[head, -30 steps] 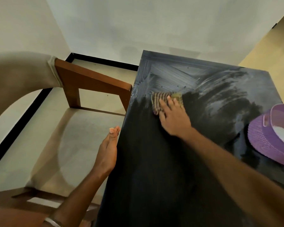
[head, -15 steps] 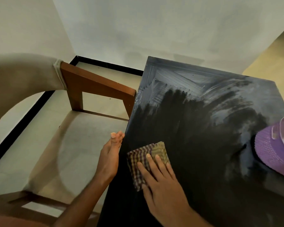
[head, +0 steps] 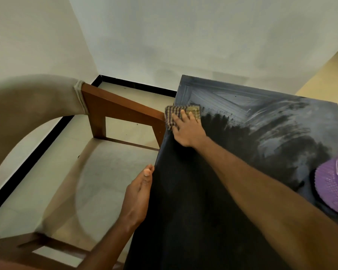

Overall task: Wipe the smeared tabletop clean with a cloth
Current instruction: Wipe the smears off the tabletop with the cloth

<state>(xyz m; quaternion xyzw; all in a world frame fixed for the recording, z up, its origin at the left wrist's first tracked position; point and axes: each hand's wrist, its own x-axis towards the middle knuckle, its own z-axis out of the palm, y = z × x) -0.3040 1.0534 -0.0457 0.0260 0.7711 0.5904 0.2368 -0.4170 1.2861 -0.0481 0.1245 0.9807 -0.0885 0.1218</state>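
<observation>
The black tabletop (head: 203, 191) carries pale, whitish smears (head: 242, 106) over its far part and right side; the near left part is dark. A checked brown-and-yellow cloth (head: 180, 112) lies flat at the table's far left edge, partly overhanging it. My right hand (head: 187, 129) presses down on the cloth with fingers spread, arm stretched across the table. My left hand (head: 139, 195) rests against the table's left edge, fingers together, holding nothing.
A wooden chair (head: 113, 108) with beige upholstery (head: 27, 106) stands close against the table's left side. A purple woven basket (head: 334, 188) sits at the table's right edge. White walls close in behind the table.
My right hand has pushed the cloth from the near left of the table out to the far left edge. The left hand stays on the table edge.
</observation>
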